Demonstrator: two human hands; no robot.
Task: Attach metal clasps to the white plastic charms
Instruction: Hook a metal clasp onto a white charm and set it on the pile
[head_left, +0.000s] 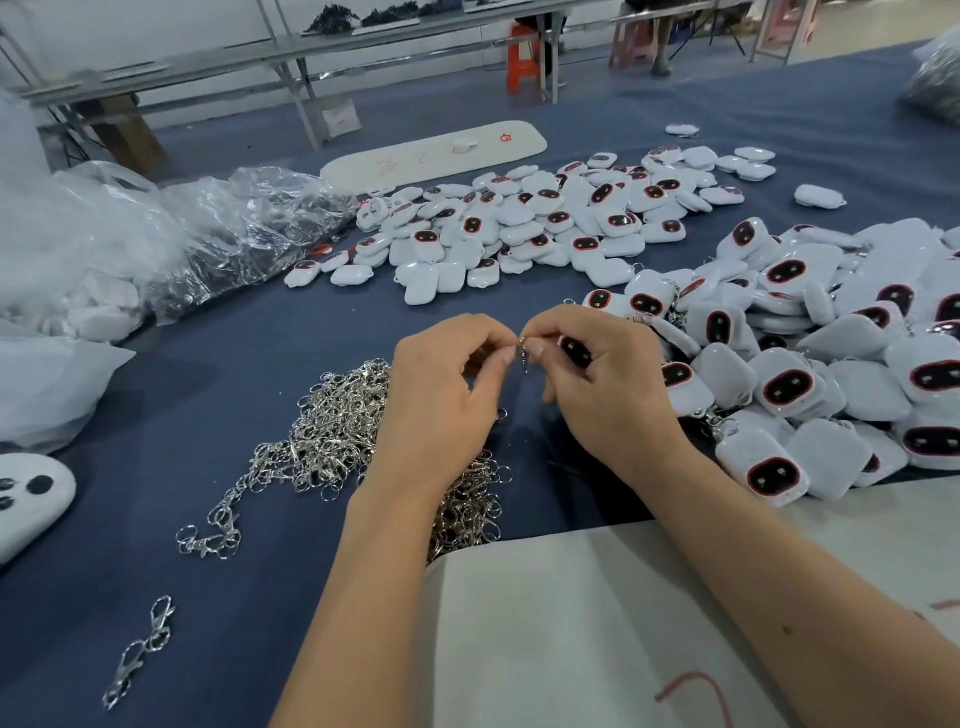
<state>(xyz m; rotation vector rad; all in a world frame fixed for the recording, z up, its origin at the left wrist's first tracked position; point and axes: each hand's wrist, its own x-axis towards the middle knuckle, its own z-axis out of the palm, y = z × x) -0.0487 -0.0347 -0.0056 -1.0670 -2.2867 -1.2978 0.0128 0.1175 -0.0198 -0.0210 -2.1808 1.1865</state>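
My left hand (441, 395) and my right hand (602, 384) meet above the blue table, fingertips together. Between them they pinch a small metal clasp (523, 353). My right hand also holds a white plastic charm (574, 349) with a dark red-rimmed face, mostly hidden behind its fingers. A heap of silver clasps (332, 436) lies under and left of my left wrist. White charms lie in a big pile (831, 374) at the right and another spread (545, 223) farther back.
Clear plastic bags (218, 234) sit at the left. A white board (597, 623) covers the near table edge under my right forearm. Two loose clasps (140, 649) lie at the front left. A white oval piece (26, 499) rests at the far left edge.
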